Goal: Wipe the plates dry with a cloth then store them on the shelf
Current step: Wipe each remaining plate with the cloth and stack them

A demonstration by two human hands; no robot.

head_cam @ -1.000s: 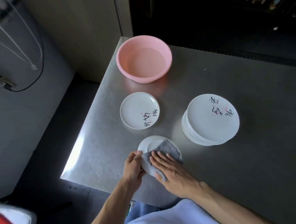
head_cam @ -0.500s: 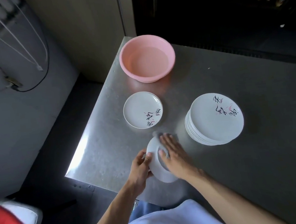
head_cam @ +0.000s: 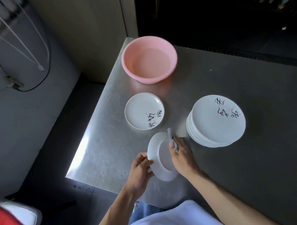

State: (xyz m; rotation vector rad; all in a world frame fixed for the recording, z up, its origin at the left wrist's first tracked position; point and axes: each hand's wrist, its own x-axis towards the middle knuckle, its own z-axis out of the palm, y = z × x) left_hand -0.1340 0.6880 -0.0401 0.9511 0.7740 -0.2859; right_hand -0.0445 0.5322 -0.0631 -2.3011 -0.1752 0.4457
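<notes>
While the left hand pinches the near-left rim of the plate, its grip now holds the dish tipped up on edge with the underside and foot ring facing the camera — a second ago it lay flatter, face up, under the spread grey cloth. Bunched under the fingers of the right hand, the cloth presses against the plate's back. By my reading, the front is done and the underside is being dried. Beyond, on the tabletop, one wiped plate lies alone beside the pink basin; the stack waits — no shelf shows.
</notes>
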